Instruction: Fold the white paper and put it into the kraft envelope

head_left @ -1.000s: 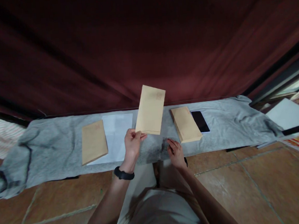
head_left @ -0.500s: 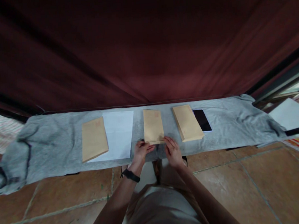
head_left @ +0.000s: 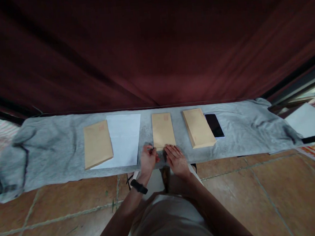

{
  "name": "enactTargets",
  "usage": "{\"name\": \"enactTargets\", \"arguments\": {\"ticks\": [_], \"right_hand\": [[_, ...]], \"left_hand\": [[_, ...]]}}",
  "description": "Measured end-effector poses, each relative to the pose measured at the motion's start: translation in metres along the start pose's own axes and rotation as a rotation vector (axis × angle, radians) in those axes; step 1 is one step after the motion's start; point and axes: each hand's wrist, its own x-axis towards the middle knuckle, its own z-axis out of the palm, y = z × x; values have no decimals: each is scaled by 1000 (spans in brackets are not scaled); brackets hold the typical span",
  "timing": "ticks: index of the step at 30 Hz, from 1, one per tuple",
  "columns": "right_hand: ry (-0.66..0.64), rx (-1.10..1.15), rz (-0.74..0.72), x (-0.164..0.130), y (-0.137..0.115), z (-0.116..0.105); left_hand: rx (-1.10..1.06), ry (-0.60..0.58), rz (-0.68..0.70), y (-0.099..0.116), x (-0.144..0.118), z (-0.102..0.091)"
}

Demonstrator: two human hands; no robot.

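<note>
On the grey cloth-covered surface (head_left: 67, 159), middle envelope (head_left: 163, 130) laid flat, between white sheet (head_left: 124, 139) and right-hand envelope stack (head_left: 198, 127); placement apparently complete, near edge not yet released. Left hand (head_left: 148, 159) loosely curled, fingertips at near-left corner of middle envelope, no full grasp visible. Right hand (head_left: 175, 160) flat, fingers extended, pressing on near edge of same envelope. Another envelope (head_left: 97, 143) left of white sheet, overlapping its edge; phone (head_left: 214, 125) just right of stack.
</note>
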Motion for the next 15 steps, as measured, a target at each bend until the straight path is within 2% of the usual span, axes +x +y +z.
{"name": "enactTargets", "arguments": {"ticks": [2, 4, 6, 8, 10, 15], "right_hand": [[-2, -14, 3, 0, -1, 0], [4, -33, 8, 0, -2, -1], [7, -53, 9, 0, -4, -1], [3, -69, -1, 1, -5, -1], [-8, -75, -22, 1, -7, 0], [-29, -66, -7, 1, -11, 3]], "left_hand": [[261, 30, 291, -6, -8, -6], [556, -13, 611, -13, -18, -9], [784, -89, 805, -20, -24, -10], [958, -129, 890, -27, -27, -9], [1074, -138, 913, -31, -27, -7], [1186, -113, 903, -32, -27, -7]]}}
